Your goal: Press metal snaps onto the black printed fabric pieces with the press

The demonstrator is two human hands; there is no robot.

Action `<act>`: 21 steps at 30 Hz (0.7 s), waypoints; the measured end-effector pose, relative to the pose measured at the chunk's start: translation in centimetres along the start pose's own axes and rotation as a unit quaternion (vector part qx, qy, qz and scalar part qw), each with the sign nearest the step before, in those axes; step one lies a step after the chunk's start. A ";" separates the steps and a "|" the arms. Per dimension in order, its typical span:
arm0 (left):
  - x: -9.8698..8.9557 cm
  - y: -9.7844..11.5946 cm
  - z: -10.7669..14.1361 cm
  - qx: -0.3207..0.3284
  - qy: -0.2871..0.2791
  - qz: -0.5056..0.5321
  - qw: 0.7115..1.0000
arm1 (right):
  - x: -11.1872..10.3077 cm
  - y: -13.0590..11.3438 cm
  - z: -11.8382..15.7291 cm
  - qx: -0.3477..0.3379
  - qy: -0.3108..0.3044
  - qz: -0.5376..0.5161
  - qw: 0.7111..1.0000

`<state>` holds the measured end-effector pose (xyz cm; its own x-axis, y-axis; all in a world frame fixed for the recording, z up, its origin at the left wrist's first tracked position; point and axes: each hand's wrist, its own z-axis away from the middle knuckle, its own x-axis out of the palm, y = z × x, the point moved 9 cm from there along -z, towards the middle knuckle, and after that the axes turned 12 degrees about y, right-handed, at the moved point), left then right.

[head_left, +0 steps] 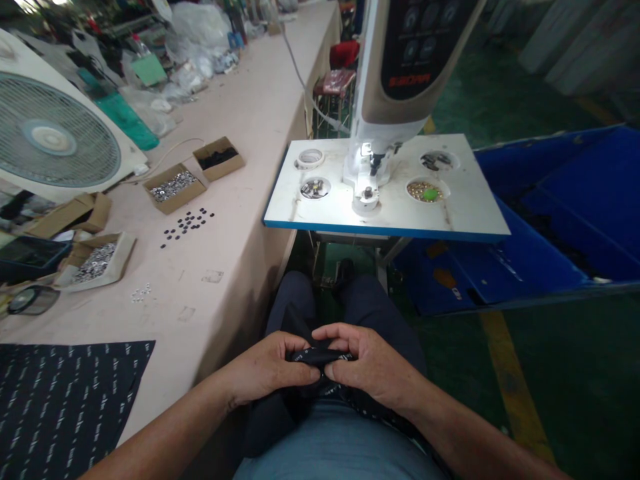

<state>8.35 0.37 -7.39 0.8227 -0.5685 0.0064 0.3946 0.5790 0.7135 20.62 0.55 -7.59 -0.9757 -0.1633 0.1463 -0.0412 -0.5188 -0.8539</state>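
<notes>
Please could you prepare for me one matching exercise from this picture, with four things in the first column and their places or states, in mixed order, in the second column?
Column 1
1. Fan
2. Loose dark discs
3. Green piece
4. Left hand and right hand

Column 2
A. On gold-coloured pieces in a round well of the white tabletop
B. Pinching dark cloth
C. At the picture's left edge
D. Scattered on the beige table

Right pairs: 1-C, 2-D, 3-A, 4-B
</notes>
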 end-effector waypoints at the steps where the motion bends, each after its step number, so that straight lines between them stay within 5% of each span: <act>1: 0.0 0.0 0.0 0.005 0.002 -0.008 1.000 | 0.0 0.2 0.0 0.004 0.003 -0.008 1.000; 8: 0.1 0.0 -0.3 0.029 0.019 -0.025 0.999 | 0.1 1.9 -0.2 0.041 0.001 -0.067 0.997; 21: 0.6 0.3 0.0 0.014 0.016 -0.003 1.000 | 0.2 1.2 0.5 0.015 -0.050 -0.025 0.998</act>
<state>8.92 0.17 -7.15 0.8331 -0.5527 -0.0192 0.3875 0.5587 0.7333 20.53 -0.53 -8.31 -0.9460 -0.2188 0.2392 -0.0817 -0.5532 -0.8291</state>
